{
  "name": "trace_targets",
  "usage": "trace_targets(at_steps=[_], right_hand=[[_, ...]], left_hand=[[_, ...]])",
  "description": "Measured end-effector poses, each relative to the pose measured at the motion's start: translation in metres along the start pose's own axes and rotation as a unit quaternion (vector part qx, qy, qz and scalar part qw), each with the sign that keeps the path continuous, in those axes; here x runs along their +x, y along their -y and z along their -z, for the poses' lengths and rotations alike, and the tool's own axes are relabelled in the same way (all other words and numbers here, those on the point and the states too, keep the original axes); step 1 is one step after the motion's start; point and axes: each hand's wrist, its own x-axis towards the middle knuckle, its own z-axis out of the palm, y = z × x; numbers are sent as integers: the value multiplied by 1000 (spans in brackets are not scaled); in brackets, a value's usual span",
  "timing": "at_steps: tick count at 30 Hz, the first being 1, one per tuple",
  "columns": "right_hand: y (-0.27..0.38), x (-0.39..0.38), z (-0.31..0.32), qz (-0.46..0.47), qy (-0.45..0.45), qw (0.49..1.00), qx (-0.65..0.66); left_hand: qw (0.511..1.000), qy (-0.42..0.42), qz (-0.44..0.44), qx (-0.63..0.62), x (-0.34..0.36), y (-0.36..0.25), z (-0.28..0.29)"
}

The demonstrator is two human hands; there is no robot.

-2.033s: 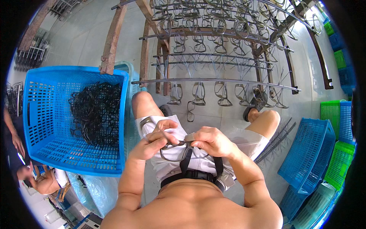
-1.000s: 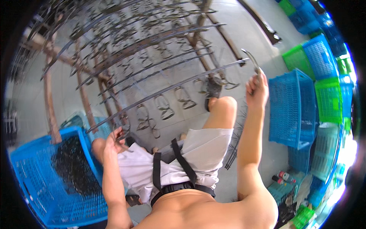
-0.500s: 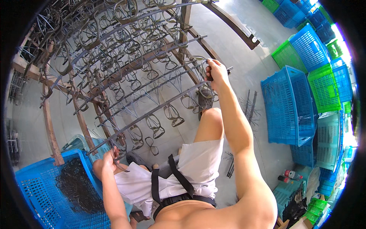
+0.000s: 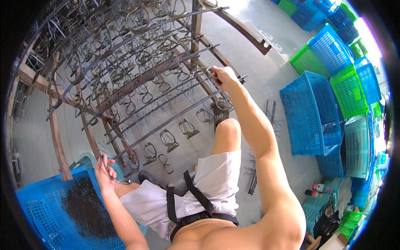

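My left hand [image 4: 106, 171] holds a dark, curved glasses frame [image 4: 123, 181] at the lower left, beside the rack's front rod [image 4: 168, 116]. My right hand [image 4: 221, 77] is reached out to the right end of the wooden rack [image 4: 245, 31], fingers closed on another frame [image 4: 210, 71] among the metal rods. Rows of grey-brown glasses frames [image 4: 188, 128] hang from the rods on thin wires. Below my left hand is a blue basket [image 4: 35, 212] with a tangled pile of black pieces [image 4: 85, 208] in it.
Stacks of blue and green baskets [image 4: 310, 112] line the right side. Bunches of spiky rods [image 4: 271, 114] lie on the grey floor [image 4: 258, 62] by my right leg. Plastic bottles [image 4: 320, 187] sit on a crate at the lower right. My legs [image 4: 225, 137] are beneath the rack's near edge.
My hands, which were together at my lap, have spread to both ends of the rack. Most recently my left hand moved leftward and my right hand slightly leftward. The view has shifted.
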Motion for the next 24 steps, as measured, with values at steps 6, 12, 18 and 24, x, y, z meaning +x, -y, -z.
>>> trace_targets(at_steps=[6,12,18,24], right_hand=[[-17,-41,18,117,14,993,31],[-24,-45,42,94,78,988,94],[-59,-61,47,143,18,954,263],[-63,-57,34,200,-29,920,336]], left_hand=[[989,-10,-91,115,28,46,15],[991,-14,-116,72,2,51,-7],[987,-40,-155,-8,-8,76,-13],[976,-95,-193,-21,-5,83,-16]])
